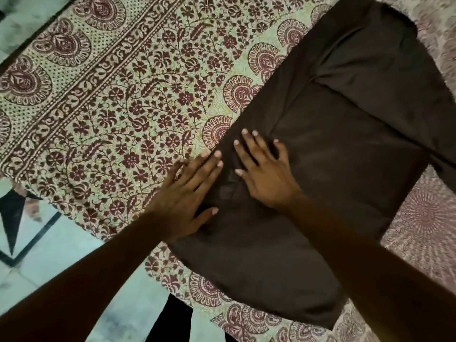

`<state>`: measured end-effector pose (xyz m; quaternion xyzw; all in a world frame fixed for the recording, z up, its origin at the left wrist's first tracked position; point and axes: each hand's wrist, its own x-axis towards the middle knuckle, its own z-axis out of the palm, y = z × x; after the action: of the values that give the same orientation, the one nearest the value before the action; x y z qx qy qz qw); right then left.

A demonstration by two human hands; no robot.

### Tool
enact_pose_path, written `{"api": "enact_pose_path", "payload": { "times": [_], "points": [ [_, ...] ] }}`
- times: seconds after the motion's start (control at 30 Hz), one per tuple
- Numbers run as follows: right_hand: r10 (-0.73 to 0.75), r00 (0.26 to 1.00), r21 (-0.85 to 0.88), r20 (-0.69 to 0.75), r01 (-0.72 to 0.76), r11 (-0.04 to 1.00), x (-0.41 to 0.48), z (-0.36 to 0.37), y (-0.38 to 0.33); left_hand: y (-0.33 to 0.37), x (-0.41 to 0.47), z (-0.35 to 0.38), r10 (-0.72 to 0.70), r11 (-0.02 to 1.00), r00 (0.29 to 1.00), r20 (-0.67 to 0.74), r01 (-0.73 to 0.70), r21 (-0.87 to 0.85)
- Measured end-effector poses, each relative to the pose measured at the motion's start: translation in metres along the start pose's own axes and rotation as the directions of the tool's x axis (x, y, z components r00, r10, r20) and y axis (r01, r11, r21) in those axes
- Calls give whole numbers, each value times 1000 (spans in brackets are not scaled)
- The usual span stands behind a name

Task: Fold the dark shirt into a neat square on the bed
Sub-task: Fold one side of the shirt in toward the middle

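Observation:
The dark brown shirt [340, 154] lies spread flat across the patterned bed, running from the near edge toward the far right, with a fold line across its middle and one sleeve trailing off at the right. My left hand [187, 191] rests flat, fingers spread, on the shirt's left edge, partly on the bedsheet. My right hand [261, 166] lies flat on the shirt just beside it, fingers spread. Neither hand grips the cloth.
The bed is covered by a cream sheet [111, 99] printed with maroon flowers and a paisley border. The bed's edge runs diagonally at lower left, with pale tiled floor [49, 245] below it. A lighter patterned cloth [424, 218] lies at the right.

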<state>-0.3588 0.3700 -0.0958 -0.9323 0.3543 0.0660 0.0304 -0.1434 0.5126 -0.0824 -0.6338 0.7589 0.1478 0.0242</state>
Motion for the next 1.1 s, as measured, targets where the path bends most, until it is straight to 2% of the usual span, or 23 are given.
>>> {"api": "enact_pose_path", "payload": {
  "times": [0.1, 0.2, 0.4, 0.53, 0.73, 0.9, 1.0, 1.07, 1.1],
  "points": [
    [69, 995, -6, 76, -68, 998, 30, -6, 53, -1, -1, 5, 100, 991, 993, 64, -105, 77],
    [182, 978, 23, 99, -185, 982, 51, -17, 89, -1, 1, 1, 55, 995, 994, 94, -62, 77],
    [231, 972, 68, 28, -233, 970, 41, -16, 90, 21, 69, -24, 4, 1000, 994, -111, -4, -2],
    [238, 971, 49, 35, -240, 970, 51, -7, 103, 20, 114, -15, 13, 1000, 998, -65, -12, 17],
    [349, 933, 14, 88, -351, 936, 91, -21, 150, 17, 114, -3, 31, 997, 994, -108, -23, 74],
    [384, 917, -22, 110, -384, 923, 97, -31, 157, 17, 113, -6, 36, 996, 992, -119, -26, 86],
    [462, 876, -9, 136, -466, 885, 99, -32, 161, 17, 115, -6, 44, 996, 992, -121, -34, 86],
    [488, 871, 29, 64, -490, 871, 99, -34, 163, 17, 115, -5, 44, 996, 991, -123, -34, 83],
    [443, 896, 30, -9, -443, 896, 98, -34, 161, 17, 115, -5, 44, 996, 991, -128, -33, 81]
  ]
}}
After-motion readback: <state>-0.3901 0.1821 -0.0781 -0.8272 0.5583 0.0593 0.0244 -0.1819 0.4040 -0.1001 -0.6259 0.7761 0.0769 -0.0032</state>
